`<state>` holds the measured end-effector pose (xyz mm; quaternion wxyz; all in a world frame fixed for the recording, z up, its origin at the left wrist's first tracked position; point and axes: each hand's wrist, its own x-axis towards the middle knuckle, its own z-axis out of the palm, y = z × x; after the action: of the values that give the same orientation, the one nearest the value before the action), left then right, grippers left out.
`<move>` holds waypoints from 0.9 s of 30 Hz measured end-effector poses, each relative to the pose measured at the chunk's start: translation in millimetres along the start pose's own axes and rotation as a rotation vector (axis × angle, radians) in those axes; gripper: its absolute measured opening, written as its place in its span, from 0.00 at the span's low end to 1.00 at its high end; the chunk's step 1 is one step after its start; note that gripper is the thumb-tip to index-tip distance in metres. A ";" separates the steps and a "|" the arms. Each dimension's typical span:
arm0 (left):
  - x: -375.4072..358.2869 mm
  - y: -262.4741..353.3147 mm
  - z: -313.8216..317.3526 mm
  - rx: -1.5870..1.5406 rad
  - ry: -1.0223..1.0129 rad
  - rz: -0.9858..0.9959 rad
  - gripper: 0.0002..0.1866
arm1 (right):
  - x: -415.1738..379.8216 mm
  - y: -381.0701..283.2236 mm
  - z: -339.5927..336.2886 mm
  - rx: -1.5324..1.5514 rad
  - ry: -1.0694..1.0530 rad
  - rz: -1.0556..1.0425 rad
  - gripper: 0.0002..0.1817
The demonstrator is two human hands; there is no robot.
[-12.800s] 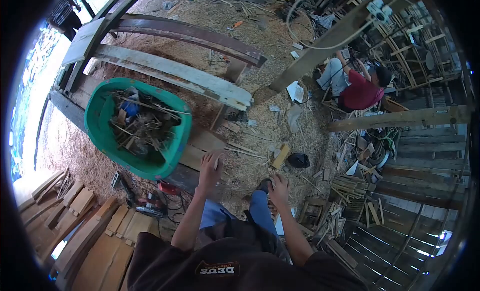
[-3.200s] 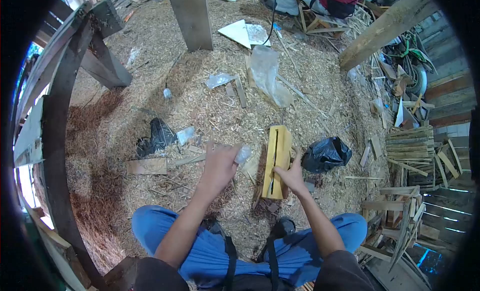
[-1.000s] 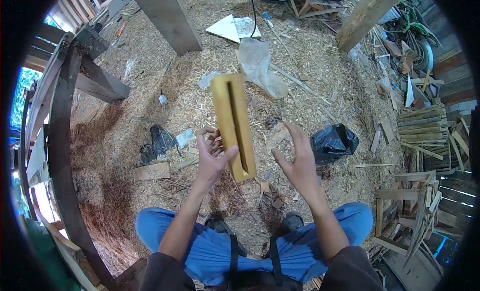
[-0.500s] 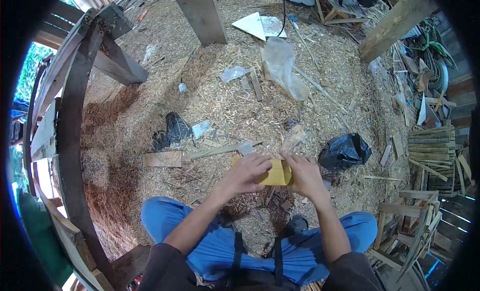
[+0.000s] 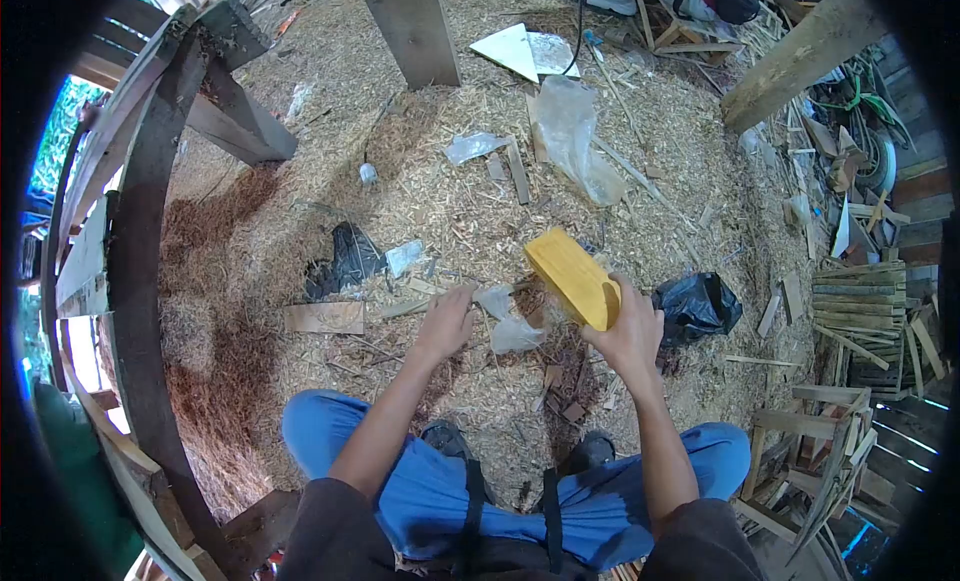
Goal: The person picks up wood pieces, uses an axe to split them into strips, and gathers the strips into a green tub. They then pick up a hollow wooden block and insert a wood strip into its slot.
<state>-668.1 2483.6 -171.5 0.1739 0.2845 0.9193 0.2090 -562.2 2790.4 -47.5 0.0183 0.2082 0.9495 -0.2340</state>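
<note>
My right hand [image 5: 630, 329] grips the lower right end of a yellow block [image 5: 570, 273]. The block is held tilted over the shavings, its far end pointing up and left. My left hand [image 5: 445, 324] is apart from the block, out to the left, with nothing showing in its loosely bent fingers. Close to those fingertips, a crumpled piece of clear plastic [image 5: 515, 333] lies on the ground. A black plastic bag [image 5: 697, 308] rests just beyond my right hand.
Wood shavings [image 5: 470, 221] cover the ground. Wooden posts [image 5: 415, 36] stand ahead, and a timber frame [image 5: 140, 281] rises on the left. A flat board [image 5: 325, 318] lies left of my hand. Stacked wood strips [image 5: 858, 306] and a wooden stool-like frame [image 5: 815, 421] are on the right.
My left hand has let go of the yellow block and moved left. My right hand has turned the block, swinging its far end up and away from me; clear plastic beneath now shows.
</note>
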 end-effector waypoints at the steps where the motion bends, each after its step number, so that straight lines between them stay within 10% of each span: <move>1: 0.7 -6.6 5.8 0.001 -0.001 -0.002 0.31 | 0.0 -0.3 0.4 0.008 -0.010 0.013 0.48; 10: 5.7 -0.5 13.3 0.201 -0.224 -0.073 0.27 | -2.6 18.4 22.7 -0.005 -0.105 -0.028 0.47; 15: 21.1 21.2 -1.8 0.194 0.107 0.022 0.17 | 3.3 22.6 14.9 0.002 -0.144 0.019 0.46; 27: 27.0 47.5 -37.1 0.033 0.005 0.004 0.20 | 5.0 17.9 7.4 0.058 0.020 -0.007 0.42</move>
<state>-684.0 2524.7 -122.4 0.1662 0.2886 0.9226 0.1947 -560.0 2803.3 -62.5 0.0021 0.2075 0.9432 -0.2596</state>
